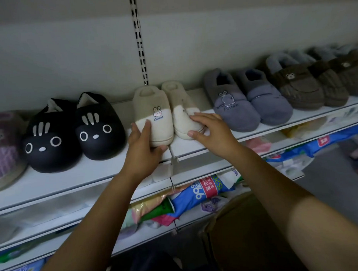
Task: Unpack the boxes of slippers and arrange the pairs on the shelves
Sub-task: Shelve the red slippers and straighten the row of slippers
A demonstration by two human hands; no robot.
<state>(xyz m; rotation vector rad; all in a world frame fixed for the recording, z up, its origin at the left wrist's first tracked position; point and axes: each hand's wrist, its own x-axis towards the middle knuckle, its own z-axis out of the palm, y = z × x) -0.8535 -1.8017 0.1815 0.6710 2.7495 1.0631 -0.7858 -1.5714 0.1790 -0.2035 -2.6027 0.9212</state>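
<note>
A beige-and-cream pair of slippers stands on the white top shelf (90, 173), toes toward me. My left hand (143, 148) grips the toe of the left slipper (155, 116), the one with a rabbit badge, thumb under its front and fingers on its left side. My right hand (211, 132) holds the toe of the right slipper (183, 113), fingers over its top and thumb at its front edge. The two slippers sit side by side, almost touching.
Black cat-face slippers (72, 131) stand to the left, a purple slipper (4, 147) beyond them. Grey-blue slippers (248, 100) and brown ones (306, 86) line the right. Lower shelves hold packaged goods (200, 193). A brown cardboard box (248, 234) sits below right.
</note>
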